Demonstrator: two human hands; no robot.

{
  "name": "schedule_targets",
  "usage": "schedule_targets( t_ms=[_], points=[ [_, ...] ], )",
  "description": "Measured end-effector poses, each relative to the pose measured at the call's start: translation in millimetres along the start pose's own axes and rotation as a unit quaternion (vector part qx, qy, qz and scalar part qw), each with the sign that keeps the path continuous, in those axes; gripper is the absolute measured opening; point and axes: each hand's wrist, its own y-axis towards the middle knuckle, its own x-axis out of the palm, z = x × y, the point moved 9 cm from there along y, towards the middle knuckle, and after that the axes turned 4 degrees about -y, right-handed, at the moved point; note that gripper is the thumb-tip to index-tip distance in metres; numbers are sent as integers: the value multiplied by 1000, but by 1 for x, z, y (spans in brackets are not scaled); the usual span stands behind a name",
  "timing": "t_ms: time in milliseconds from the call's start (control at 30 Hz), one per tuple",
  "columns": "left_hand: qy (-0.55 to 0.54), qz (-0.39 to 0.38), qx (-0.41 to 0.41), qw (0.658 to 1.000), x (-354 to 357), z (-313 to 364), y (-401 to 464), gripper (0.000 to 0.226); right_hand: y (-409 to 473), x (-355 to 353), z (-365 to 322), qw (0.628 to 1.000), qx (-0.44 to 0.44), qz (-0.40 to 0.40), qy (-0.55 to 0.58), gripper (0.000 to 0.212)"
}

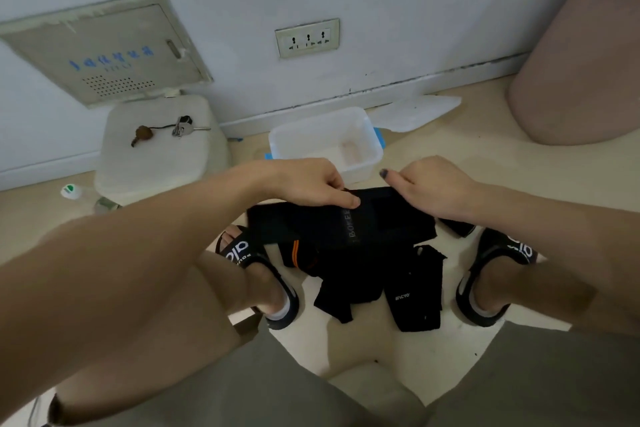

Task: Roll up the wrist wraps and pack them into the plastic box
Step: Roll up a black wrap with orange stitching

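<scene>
While both grip it, wrist wrap (332,222) spans left hand (308,182), right hand (433,187).

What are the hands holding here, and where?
Both hands, left hand and right hand, pinch the black wrist wrap along its far edge.

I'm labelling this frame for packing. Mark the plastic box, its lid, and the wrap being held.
plastic box (375,146): head view, on its right rim.
lid (419,111): head view, middle of the sheet lying by the wall.
wrap (332,224): head view, on the black cloth beside the lettering.
</scene>
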Motion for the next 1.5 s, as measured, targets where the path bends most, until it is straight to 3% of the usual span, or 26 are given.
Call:
schedule_targets(
  t_ms=[133, 233, 300, 367, 467, 567, 633, 733, 867, 1000, 1167, 1333, 1500],
  points=[
    [-27, -23, 23, 999, -4, -14, 14, 42, 13, 14, 13, 996, 37, -50, 59, 65],
    [-30, -12, 51, 998, -6, -13, 27, 40, 16, 23, -3, 972, 53, -89, 212, 61],
    [-30, -16, 63, 997, -5, -13, 35, 32, 16, 32, -16, 946, 51, -133, 291, 48],
    [-11, -23, 74, 997, -5, -11, 41, 24, 16, 37, -27, 940, 29, -170, 295, 47],
    [53, -18, 64, 996, -5, -18, 52, 31, 23, 43, -26, 939, 15, -180, 294, 53],
    [32, -20, 19, 999, 2, -36, 60, 41, 32, 37, -13, 946, 41, -168, 276, 42],
    [-58, -3, -40, 997, 4, -55, 59, 53, 37, 32, -6, 949, 41, -171, 261, 32],
    [-191, 16, -142, 971, 6, -97, 49, 55, 41, 29, 4, 948, 58, -166, 264, 23],
    [-212, 73, -246, 943, 6, -160, 42, 49, 43, 37, 6, 940, 86, -168, 285, 10],
    [-162, 91, -300, 936, 43, -192, 59, 32, 39, 48, -1, 929, 98, -182, 306, 17],
    [-73, 31, -266, 961, 119, -202, 80, 60, 34, 63, 3, 919, 136, -169, 328, 18],
    [105, -69, -246, 961, 159, -221, 88, 60, 31, 69, 22, 900, 203, -144, 357, 24],
    [309, -38, -177, 934, 153, -204, 97, 51, 26, 65, 28, 890, 233, -142, 366, 26]
  ],
)
